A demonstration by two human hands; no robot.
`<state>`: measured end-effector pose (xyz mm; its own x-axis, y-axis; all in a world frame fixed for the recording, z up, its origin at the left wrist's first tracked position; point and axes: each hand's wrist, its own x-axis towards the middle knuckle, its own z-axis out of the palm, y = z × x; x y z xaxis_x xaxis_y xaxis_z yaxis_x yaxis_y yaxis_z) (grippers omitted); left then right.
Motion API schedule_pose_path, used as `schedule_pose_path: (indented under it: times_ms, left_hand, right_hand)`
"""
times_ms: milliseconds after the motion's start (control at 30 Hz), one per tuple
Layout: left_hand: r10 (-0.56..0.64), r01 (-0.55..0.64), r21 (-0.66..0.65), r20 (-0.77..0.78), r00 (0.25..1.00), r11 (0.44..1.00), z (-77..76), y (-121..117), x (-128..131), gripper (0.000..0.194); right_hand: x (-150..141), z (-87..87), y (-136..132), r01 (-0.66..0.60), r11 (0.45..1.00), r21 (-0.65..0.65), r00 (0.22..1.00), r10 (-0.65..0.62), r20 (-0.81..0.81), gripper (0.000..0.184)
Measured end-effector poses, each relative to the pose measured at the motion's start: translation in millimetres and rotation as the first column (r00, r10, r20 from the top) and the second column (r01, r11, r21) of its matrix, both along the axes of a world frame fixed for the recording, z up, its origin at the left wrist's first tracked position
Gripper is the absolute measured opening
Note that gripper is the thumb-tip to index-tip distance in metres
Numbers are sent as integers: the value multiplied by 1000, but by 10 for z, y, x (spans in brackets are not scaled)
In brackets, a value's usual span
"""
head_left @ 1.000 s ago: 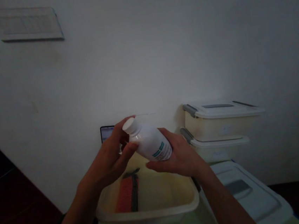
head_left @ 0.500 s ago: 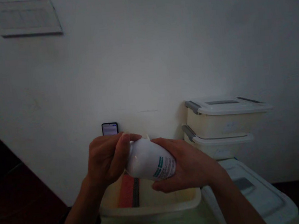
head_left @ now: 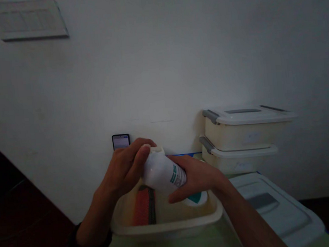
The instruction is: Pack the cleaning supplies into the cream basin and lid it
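A white plastic bottle [head_left: 161, 173] with green and dark print lies tilted between my two hands, above a cream-coloured tub. My right hand [head_left: 197, 176] wraps round its lower, printed end. At the upper left end, the thumb and fingers of my left hand [head_left: 129, 162] close on the top of the bottle, beside a pale cap or spout [head_left: 157, 149] that is partly hidden. Below, the tub [head_left: 168, 226] holds a red item with a dark edge [head_left: 143, 207] and a white and green object [head_left: 197, 198], the latter partly covered by my right hand.
Against the wall behind my left hand stands a phone [head_left: 121, 141] with its screen lit. To the right are two stacked lidded boxes [head_left: 249, 131] and, nearer, a larger box lid [head_left: 277, 206]. A panel [head_left: 29, 20] is on the wall at upper left.
Both hands and the bottle have shifted slightly, the left hand up and to the right. More of the pale cap or spout and the white and green object in the tub now shows.
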<state>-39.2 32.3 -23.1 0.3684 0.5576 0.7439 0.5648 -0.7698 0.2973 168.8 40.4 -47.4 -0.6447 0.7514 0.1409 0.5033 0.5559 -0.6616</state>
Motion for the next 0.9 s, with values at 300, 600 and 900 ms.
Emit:
schedule_pose_path:
  times_ms: [300,600,900]
  left_hand:
    - [9,-68,-371,-157,988,926,-43,120,37,42]
    - [-34,91,-481,127,991,872,-86,186,53,39]
    - [-72,565,-415,758,648,713,30,-93,316,50]
  right_hand:
    - [-22,-84,71,-19,996,-89,1000,20,16,61]
    - [7,-185,133,-17,974,-227,992,-13,-129,61]
    - [-138,133,-199,177,983,-43,965,-182,-188,67]
